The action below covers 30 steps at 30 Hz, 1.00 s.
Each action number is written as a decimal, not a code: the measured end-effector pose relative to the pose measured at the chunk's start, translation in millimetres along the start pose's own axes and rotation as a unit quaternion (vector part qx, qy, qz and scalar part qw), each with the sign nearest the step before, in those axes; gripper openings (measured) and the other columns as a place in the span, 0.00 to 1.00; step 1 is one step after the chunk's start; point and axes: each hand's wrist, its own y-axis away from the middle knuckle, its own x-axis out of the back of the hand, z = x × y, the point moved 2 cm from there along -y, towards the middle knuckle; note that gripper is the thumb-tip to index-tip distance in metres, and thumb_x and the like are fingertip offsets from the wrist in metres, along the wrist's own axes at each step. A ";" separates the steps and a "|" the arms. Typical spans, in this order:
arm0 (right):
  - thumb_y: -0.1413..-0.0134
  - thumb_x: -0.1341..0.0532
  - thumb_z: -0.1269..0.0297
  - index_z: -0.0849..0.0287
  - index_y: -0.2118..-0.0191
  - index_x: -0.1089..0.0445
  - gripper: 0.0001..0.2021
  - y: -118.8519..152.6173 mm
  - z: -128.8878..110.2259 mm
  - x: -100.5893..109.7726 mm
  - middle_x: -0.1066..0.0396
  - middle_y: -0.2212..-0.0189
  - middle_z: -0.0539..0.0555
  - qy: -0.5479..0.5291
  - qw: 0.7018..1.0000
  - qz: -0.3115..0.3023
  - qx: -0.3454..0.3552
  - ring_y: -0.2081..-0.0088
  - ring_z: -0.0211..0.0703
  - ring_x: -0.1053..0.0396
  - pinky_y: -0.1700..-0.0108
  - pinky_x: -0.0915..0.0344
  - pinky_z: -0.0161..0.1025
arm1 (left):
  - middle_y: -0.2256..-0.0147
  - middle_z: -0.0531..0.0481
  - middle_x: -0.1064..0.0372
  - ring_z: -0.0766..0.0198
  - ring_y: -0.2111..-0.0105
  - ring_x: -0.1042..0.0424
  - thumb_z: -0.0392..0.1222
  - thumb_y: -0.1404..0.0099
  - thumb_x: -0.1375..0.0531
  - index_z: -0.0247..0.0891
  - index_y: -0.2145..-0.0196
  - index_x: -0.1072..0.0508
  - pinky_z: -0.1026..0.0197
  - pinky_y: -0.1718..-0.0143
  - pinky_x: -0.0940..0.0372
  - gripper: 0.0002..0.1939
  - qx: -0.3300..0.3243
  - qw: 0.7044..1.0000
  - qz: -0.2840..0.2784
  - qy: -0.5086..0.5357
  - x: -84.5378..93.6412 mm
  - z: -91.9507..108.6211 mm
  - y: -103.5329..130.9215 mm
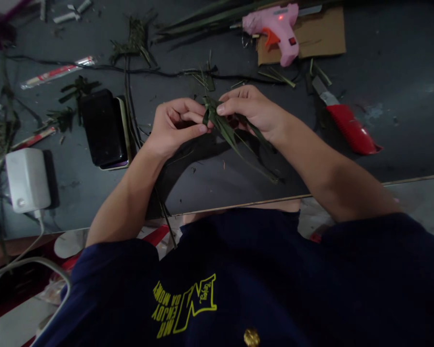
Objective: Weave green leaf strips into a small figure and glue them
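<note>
One folded dark-green leaf-strip piece, between both hands: left hand pinches its knotted end, right hand grips its upper side; long axis (loose tails included) slants rightward, below the right hand, the nearer.

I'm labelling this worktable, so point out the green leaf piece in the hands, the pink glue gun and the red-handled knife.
Green leaf piece (pixel 224 129): head view, on one of its long strips.
Pink glue gun (pixel 279 27): head view, on its body.
Red-handled knife (pixel 350 127): head view, on its handle.
</note>
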 end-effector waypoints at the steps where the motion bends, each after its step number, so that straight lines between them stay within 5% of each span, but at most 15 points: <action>1: 0.38 0.38 0.75 0.62 0.77 0.25 0.15 -0.9 -0.3 0.1 0.28 0.81 0.47 0.000 1.000 0.011 0.005 0.80 0.30 0.34 0.79 0.39 0.28 | 0.75 0.53 0.26 0.62 0.73 0.20 0.39 0.50 0.21 0.39 0.72 0.21 0.61 0.67 0.21 0.13 -0.001 1.000 0.012 -0.011 -0.5 -0.2 -0.2; 6: 0.41 0.38 0.83 0.60 0.81 0.30 0.19 -3.0 -4.1 -2.1 0.33 0.86 0.42 0.053 0.993 0.104 0.014 0.84 0.26 0.38 0.80 0.42 0.27 | 0.73 0.55 0.24 0.65 0.71 0.21 0.41 0.49 0.21 0.40 0.72 0.19 0.66 0.69 0.25 0.11 -0.052 0.993 0.069 -0.075 1.1 -5.9 -2.6; 12: 0.42 0.36 0.78 0.59 0.80 0.28 0.16 -1.2 -0.6 -3.8 0.33 0.84 0.44 0.022 0.996 0.085 -0.001 0.82 0.27 0.36 0.79 0.41 0.27 | 0.74 0.54 0.23 0.64 0.71 0.22 0.49 0.49 0.21 0.43 0.74 0.19 0.62 0.67 0.25 0.13 -0.067 0.992 0.069 -0.076 6.2 -6.6 -1.1; 17: 0.45 0.35 0.72 0.57 0.81 0.30 0.14 -3.0 -1.3 5.5 0.31 0.82 0.45 0.008 0.996 0.089 0.017 0.80 0.28 0.35 0.79 0.41 0.28 | 0.64 0.52 0.18 0.58 0.62 0.19 0.57 0.53 0.21 0.47 0.64 0.15 0.54 0.55 0.23 0.20 -0.091 0.993 0.037 -0.065 7.9 -1.4 -2.3; 24: 0.47 0.38 0.73 0.55 0.85 0.35 0.18 -7.6 -8.7 17.4 0.35 0.85 0.45 -0.004 0.988 0.138 0.064 0.83 0.30 0.39 0.82 0.45 0.31 | 0.72 0.55 0.22 0.67 0.72 0.27 0.56 0.59 0.19 0.46 0.72 0.19 0.60 0.71 0.35 0.20 -0.046 0.992 0.085 -0.080 12.6 -2.9 -8.4; 30: 0.44 0.40 0.76 0.60 0.82 0.35 0.17 -4.6 -14.7 23.5 0.36 0.85 0.45 -0.021 0.982 0.178 0.060 0.83 0.29 0.39 0.81 0.43 0.30 | 0.73 0.61 0.26 0.70 0.70 0.33 0.66 0.59 0.22 0.44 0.71 0.23 0.60 0.68 0.37 0.28 -0.014 0.991 0.086 -0.099 23.5 -7.9 -9.4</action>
